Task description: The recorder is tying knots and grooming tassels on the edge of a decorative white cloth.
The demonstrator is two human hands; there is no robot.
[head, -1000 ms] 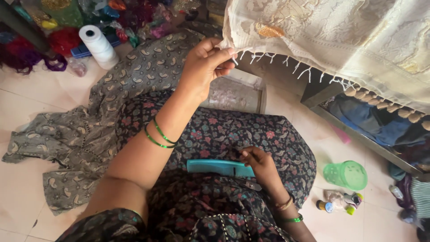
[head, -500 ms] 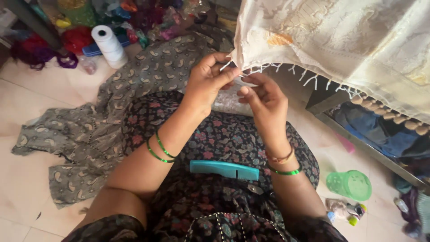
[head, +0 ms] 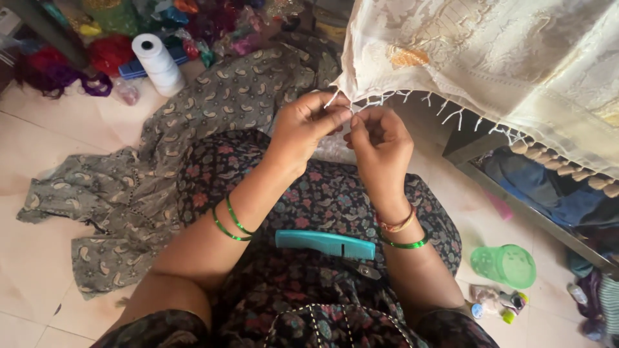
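My left hand (head: 308,125) and my right hand (head: 380,138) are raised together in front of me, fingertips nearly touching, and both are pinched on the knotted fringe (head: 361,103) at the lower edge of the cream cloth (head: 516,58). My left thumb and forefinger are closed on a thin strand right at the hem; my right fingers are curled in and nip the same spot from the other side. Whether it is one thread or several between them I cannot tell, as the strands are too fine. The cloth hangs just above and beyond my hands and spreads away to the right of my right hand, its tasselled edge running on along that side.

Green bangles (head: 231,222) sit on my left forearm, and a green bangle with a red-and-gold one (head: 401,232) circles my right wrist. Below my hands, between my forearms, a teal comb (head: 325,243) lies across my lap on my dark flowered dress (head: 316,193). A small metal tool (head: 364,270) rests just beside the comb's right end.

To the left of my left hand a grey paisley fabric (head: 129,187) is spread on the floor, and far beyond it stands a white spool of thread (head: 158,64). Low and to the right of my right arm sits a green plastic cup (head: 503,265).
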